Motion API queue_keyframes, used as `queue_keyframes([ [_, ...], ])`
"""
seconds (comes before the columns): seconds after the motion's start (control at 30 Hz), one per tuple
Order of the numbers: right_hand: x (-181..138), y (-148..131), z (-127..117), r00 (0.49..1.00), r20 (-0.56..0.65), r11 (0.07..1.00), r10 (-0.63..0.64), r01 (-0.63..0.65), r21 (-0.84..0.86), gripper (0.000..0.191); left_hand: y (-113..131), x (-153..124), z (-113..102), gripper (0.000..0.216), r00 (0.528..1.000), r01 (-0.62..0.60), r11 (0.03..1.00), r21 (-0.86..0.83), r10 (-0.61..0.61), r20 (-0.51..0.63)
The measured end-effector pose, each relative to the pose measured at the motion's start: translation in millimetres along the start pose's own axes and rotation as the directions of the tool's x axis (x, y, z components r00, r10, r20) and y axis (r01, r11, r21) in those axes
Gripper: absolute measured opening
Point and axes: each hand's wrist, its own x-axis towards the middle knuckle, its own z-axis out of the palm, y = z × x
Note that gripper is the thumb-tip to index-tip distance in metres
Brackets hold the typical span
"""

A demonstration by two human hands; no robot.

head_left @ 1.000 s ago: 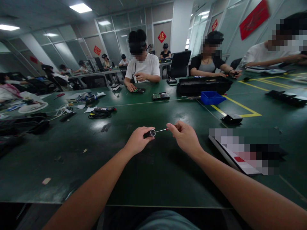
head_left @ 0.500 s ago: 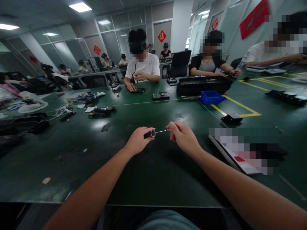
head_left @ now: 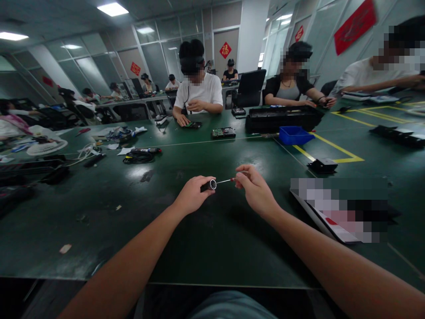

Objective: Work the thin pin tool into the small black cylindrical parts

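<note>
Over the middle of the green table, my left hand is closed around a dark cylinder. Its round, light-rimmed end faces right and toward me; the rest is mostly covered by my fingers. My right hand pinches the red handle of a thin screwdriver. The metal shaft points left, and its tip meets the rim of the cylinder; whether it sits inside a screw I cannot make out.
Beyond my hands lie a coiled black cable, a circuit board, a blue bin and a long black housing. A small black part and a partly blurred white object lie right. Co-workers sit opposite.
The fingers of my right hand have opened slightly and shifted on the screwdriver handle. My left hand and the cylinder stay nearly in place; the whole view has shifted a little.
</note>
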Motion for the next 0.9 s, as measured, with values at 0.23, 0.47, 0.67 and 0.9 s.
queue_keyframes([
  [0.23,5,13,9,0.986,-0.057,0.922,0.157,-0.126,0.366,0.029,-4,0,4,0.042,0.999,-0.016,0.995,-0.101,0.011,-0.048],
  [0.47,9,12,8,0.93,-0.055,0.789,0.364,-0.276,0.549,0.02,-1,3,0,0.041,0.997,-0.071,0.995,-0.076,0.067,-0.047],
  [0.67,8,20,5,0.954,-0.182,0.937,0.237,-0.176,0.301,0.024,-3,3,2,0.042,0.998,0.039,0.999,0.013,-0.039,0.041],
  [0.9,4,16,4,0.99,-0.13,0.999,0.053,-0.052,0.01,0.028,-5,2,3,0.042,0.999,0.01,0.999,0.038,-0.012,0.045],
])
